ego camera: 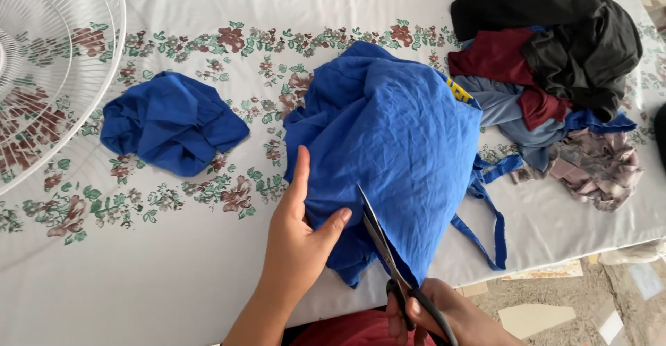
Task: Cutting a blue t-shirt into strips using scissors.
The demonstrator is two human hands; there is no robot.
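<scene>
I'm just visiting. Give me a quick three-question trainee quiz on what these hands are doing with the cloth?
1. True or false: the right hand holds scissors.
2. What does the left hand press on?
3. The smaller blue heap lies: A) left of the big blue cloth, B) on the dark pile.

Key: 1 true; 2 the big blue cloth; 3 A.

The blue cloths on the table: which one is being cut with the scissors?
The large blue cloth in the middle, held by the left hand, with the scissors in the right hand. The small blue cloth lies untouched beside the fan guard.
</scene>
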